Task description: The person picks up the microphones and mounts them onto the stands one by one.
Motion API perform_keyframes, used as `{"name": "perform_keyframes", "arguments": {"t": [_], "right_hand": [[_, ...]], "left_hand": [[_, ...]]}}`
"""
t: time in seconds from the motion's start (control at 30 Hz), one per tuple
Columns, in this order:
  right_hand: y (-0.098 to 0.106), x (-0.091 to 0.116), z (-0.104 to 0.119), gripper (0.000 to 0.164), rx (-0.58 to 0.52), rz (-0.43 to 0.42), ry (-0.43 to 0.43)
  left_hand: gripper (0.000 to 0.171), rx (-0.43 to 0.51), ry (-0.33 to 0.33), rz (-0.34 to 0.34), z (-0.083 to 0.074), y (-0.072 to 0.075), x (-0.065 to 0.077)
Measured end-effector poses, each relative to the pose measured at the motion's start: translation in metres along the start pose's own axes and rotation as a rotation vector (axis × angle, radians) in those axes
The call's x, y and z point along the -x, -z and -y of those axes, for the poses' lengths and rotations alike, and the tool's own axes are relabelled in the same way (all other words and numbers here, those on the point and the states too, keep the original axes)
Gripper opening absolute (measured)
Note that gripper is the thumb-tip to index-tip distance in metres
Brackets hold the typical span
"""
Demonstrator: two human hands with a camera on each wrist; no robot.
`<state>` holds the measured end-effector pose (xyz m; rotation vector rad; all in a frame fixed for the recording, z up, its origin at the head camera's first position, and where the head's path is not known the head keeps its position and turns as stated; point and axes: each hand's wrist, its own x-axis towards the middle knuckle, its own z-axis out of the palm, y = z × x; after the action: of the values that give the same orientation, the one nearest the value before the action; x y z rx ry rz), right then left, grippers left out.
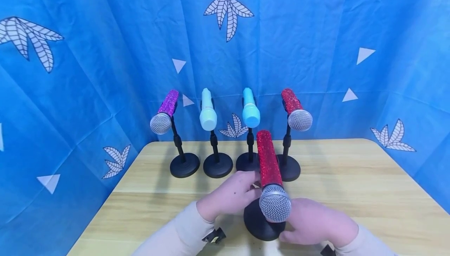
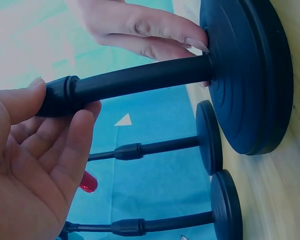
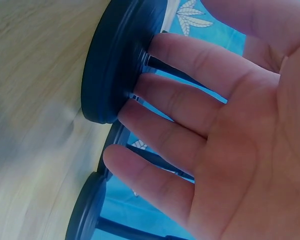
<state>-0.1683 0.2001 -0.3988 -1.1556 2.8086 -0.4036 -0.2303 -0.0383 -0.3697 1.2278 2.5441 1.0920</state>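
Observation:
A red glitter microphone (image 1: 268, 158) with a silver mesh head sits on a black desk stand, nearest the person. My left hand (image 1: 232, 194) pinches the collar of the stand's pole (image 2: 140, 79) between thumb and fingers, plain in the left wrist view. With its fingers nearly straight, my right hand (image 3: 190, 105) touches the top of the stand's round base (image 3: 117, 65) near the pole. In the head view the microphone's head hides part of the right hand (image 1: 316, 221). The base (image 2: 257, 75) appears upright on the wooden table.
Behind stand several microphones on black stands: purple glitter (image 1: 170, 101), pale mint (image 1: 208, 111), light blue (image 1: 250, 109) and red glitter (image 1: 291, 100). They line the far side of the wooden table (image 1: 351, 193). A blue patterned cloth (image 1: 299, 33) hangs behind and at both sides.

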Motion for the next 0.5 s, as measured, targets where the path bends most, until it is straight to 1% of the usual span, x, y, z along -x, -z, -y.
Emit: {"name": "perform_keyframes", "arguments": {"t": [0.07,0.13,0.23,0.33,0.4,0.5], "right_hand": [[0.0001,-0.0007,0.0006,0.043,0.004,-0.002,-0.008],[0.0002,-0.0013,0.0009,0.044,-0.005,0.005,-0.026],[-0.0005,-0.0013,0.0004,0.043,-0.013,0.004,-0.032],[-0.0016,-0.0009,-0.0004,0.039,-0.020,-0.008,-0.016],[-0.0022,-0.0009,-0.0008,0.038,-0.019,-0.018,-0.004],[-0.0028,-0.0012,-0.0010,0.039,-0.026,-0.015,-0.007]], "left_hand": [[0.026,-0.012,0.005,-0.013,-0.0008,-0.0005,-0.0003],[0.026,-0.045,0.008,-0.035,-0.0022,-0.0015,-0.0008],[0.026,-0.141,0.003,-0.080,-0.0044,-0.0056,-0.0025],[0.025,-0.227,-0.003,-0.115,-0.0062,-0.0092,-0.0035],[0.026,-0.236,0.007,-0.113,-0.0063,-0.0095,-0.0029],[0.026,-0.149,0.016,-0.068,-0.0047,-0.0063,-0.0006]]}}
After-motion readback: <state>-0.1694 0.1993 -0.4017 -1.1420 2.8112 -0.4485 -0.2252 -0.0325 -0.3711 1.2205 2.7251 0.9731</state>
